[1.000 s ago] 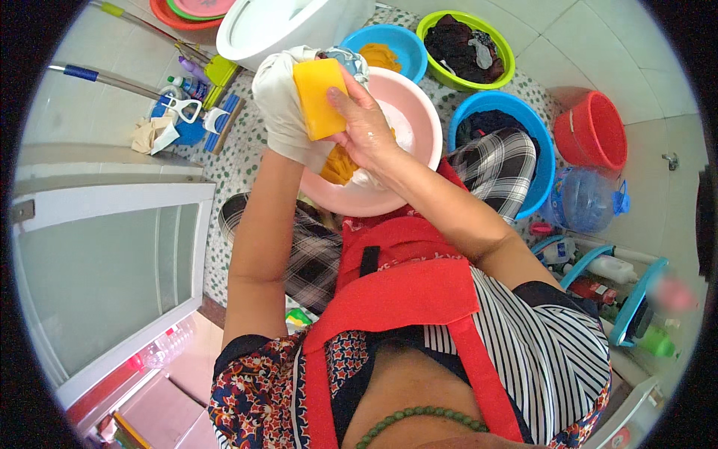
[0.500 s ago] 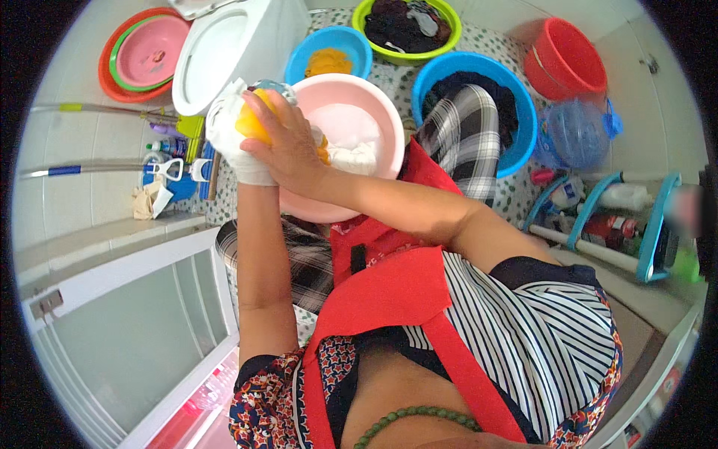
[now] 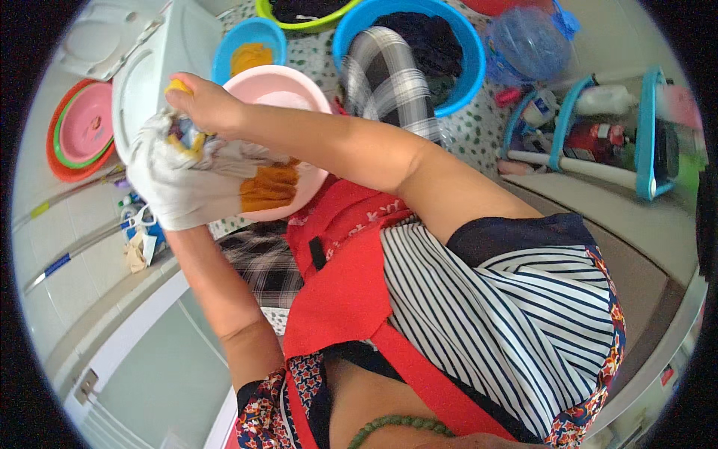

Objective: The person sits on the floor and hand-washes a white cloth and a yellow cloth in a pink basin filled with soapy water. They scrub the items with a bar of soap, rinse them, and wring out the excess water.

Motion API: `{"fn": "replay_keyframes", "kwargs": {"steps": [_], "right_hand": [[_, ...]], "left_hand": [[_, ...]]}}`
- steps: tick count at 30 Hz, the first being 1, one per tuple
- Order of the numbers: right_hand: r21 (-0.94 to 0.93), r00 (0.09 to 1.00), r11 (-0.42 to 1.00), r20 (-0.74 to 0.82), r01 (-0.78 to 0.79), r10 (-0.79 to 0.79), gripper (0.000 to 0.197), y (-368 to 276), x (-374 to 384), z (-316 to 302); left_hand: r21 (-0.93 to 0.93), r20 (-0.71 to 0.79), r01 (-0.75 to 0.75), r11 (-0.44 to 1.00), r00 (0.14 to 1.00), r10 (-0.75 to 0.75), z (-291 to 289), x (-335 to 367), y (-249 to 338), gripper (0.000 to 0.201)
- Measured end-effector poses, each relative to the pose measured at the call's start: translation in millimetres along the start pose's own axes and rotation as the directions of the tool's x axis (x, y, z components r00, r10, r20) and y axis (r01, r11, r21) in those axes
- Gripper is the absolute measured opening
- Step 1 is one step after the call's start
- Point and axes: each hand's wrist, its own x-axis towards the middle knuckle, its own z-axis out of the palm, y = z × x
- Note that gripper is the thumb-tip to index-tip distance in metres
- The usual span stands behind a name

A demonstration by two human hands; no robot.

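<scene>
My right hand (image 3: 208, 106) is closed on a yellow bar of soap (image 3: 179, 86), which pokes out past the thumb. Just below it, a white garment (image 3: 176, 183) with an orange-brown end (image 3: 268, 187) and a dark patterned patch hangs over my left hand. The cloth covers that hand wholly, so its fingers are hidden; only the left forearm (image 3: 213, 292) comes out beneath. Behind the garment stands a pink basin (image 3: 308, 81), its inside partly blocked from sight by the garment and my right arm.
A small blue basin (image 3: 275, 43) holds orange cloth; a large blue tub (image 3: 471, 71) and a green basin (image 3: 318, 24) hold dark laundry. Left are stacked basins (image 3: 84, 112) and a white appliance (image 3: 187, 37). Right stand a clear water jug (image 3: 527, 45) and a bottle rack (image 3: 557, 138).
The garment has spread out from a tight wrap, its orange-brown end now showing over the pink basin. My right hand has lifted off the cloth with the soap. The whole view has shifted.
</scene>
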Motion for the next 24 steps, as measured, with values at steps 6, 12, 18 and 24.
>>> {"fn": "replay_keyframes", "kwargs": {"steps": [6, 12, 18, 24], "right_hand": [[0.84, 0.941, 0.468, 0.335, -0.275, -0.047, 0.05, -31.6, 1.3, -149.6], [0.672, 0.882, 0.596, -0.447, 0.44, -0.147, 0.05, -20.9, -90.9, -409.5], [0.61, 0.584, 0.456, -0.782, 0.648, 0.217, 0.033, 79.0, -188.9, -499.3], [0.424, 0.296, 0.482, -0.9, 0.767, 0.321, 0.032, 146.6, -255.7, -546.6]], "left_hand": [[-0.087, 0.025, 0.124, 0.988, 0.992, -0.123, -1.1, 10.0, -6.8, 0.036], [-0.383, 0.101, 0.304, 0.872, 0.952, -0.288, 34.6, 23.8, -17.2, 0.038], [-0.261, 0.008, 0.251, 0.932, 0.966, -0.258, 64.9, 58.6, -20.0, 0.04], [-0.363, -0.027, 0.121, 0.924, 0.99, -0.14, 82.4, 152.9, -15.6, 0.027]]}}
